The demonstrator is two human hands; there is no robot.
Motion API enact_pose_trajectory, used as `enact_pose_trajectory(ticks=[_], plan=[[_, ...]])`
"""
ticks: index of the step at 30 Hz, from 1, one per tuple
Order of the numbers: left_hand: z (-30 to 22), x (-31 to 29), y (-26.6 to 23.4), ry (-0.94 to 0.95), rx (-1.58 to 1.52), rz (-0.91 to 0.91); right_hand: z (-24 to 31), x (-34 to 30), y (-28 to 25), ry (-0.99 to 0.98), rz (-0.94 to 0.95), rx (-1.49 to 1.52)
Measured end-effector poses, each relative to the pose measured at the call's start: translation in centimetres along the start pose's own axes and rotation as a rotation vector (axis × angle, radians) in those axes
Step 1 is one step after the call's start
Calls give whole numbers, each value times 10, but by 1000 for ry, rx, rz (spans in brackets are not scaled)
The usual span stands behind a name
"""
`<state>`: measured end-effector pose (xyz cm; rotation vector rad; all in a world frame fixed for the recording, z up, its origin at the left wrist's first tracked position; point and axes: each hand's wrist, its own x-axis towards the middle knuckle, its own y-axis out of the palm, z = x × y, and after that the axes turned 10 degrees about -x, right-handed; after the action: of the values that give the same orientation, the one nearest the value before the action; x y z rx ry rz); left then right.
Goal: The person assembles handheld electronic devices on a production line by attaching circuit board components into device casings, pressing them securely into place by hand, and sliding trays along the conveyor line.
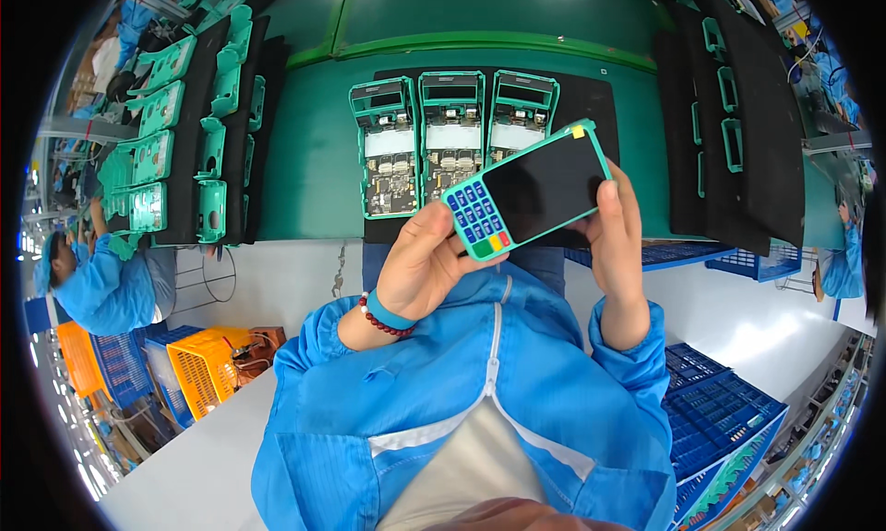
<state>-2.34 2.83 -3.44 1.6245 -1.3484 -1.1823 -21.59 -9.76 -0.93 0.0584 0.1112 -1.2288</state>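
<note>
Terminal [544, 188] with green frame, dark screen and blue keypad [476, 215], gripped by both bare hands over the near edge of the table [309, 153]. It lies aslant in the view, face toward the camera, keypad end to the lower left, screen end to the upper right; a yellow tab [579, 132] marks its upper edge. Left hand [420, 265]: gripping the keypad end, thumb at the corner, other fingers partly hidden beneath. Right hand [616, 240]: gripping the screen end, thumb and fingers at the side edge. A blue band [378, 302] and red beads [386, 321] encircle the left wrist.

Beyond the terminal, three green housings stand in a row on a black mat [591, 102]: left [391, 143], middle [451, 139] and right [517, 125], with circuit boards exposed in the left and middle ones. The terminal overlaps the right housing in the view. Green shells [152, 157] line the table's left side; green frames [732, 143] lie on black sheeting at the right. Lower left, an orange crate [189, 374]; lower right, a blue crate [715, 406]. A co-worker [115, 286] in blue appears at far left.
</note>
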Motion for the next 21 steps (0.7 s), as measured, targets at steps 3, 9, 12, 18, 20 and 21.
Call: enact_pose_trajectory(ticks=[3, 9, 12, 18, 20, 21], plan=[[10, 5, 4, 230, 159, 61, -8, -5, -13, 115, 289, 209], [2, 15, 43, 392, 1276, 553, 2, -5, -7, 74, 127, 115], [-20, 12, 41, 506, 1300, 309, -13, 13, -28, -17, -20, 118], [-65, 16, 11, 799, 1521, -55, -17, 36, -44, -63, 29, -297], [-86, 15, -14, 830, 1765, -241, -19, 36, -35, -149, -109, -623], [-95, 9, -22, 780, 1901, -382, -7, 33, -29, -121, -137, -704]])
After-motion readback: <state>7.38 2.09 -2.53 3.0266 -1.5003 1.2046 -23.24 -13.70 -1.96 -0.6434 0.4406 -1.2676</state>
